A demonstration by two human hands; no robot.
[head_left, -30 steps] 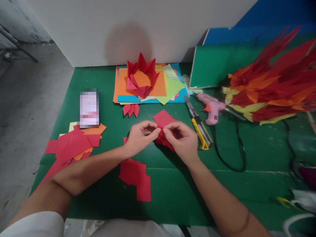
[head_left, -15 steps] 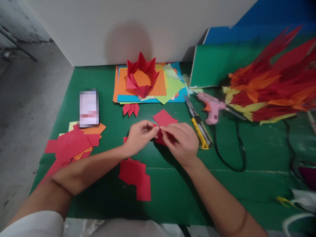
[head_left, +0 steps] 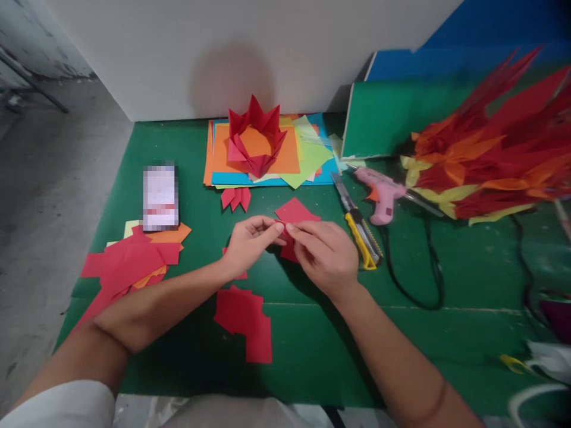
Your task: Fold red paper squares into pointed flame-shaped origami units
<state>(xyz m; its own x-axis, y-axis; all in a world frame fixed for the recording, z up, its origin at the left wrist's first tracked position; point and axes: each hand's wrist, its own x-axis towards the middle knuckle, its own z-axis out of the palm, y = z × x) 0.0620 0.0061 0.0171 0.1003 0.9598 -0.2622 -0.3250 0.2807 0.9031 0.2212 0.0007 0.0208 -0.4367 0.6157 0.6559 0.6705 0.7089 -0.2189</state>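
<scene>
My left hand (head_left: 254,242) and my right hand (head_left: 328,252) meet over the green table, thumbs and fingertips pinching a small piece of red paper (head_left: 279,223). Most of that piece is hidden by my fingers. Beneath and behind them lie red paper squares (head_left: 297,209). More red squares (head_left: 241,312) are spread nearer to me, one of them partly under my left wrist. Farther back, a few folded red pointed pieces (head_left: 236,198) sit together. Behind these, a ring of folded red points (head_left: 255,163) stands on a stack of coloured paper (head_left: 223,178).
A yellow utility knife (head_left: 362,238) and a pink glue gun (head_left: 379,193) with a black cord lie to the right. Beyond them is a large red, orange and yellow paper piece (head_left: 491,160). At left, a phone (head_left: 160,196) rests by loose paper pieces (head_left: 134,258).
My fingertips have shifted slightly on the small red paper, and my left thumb now lies closer against my right thumb. Everything else stays in place.
</scene>
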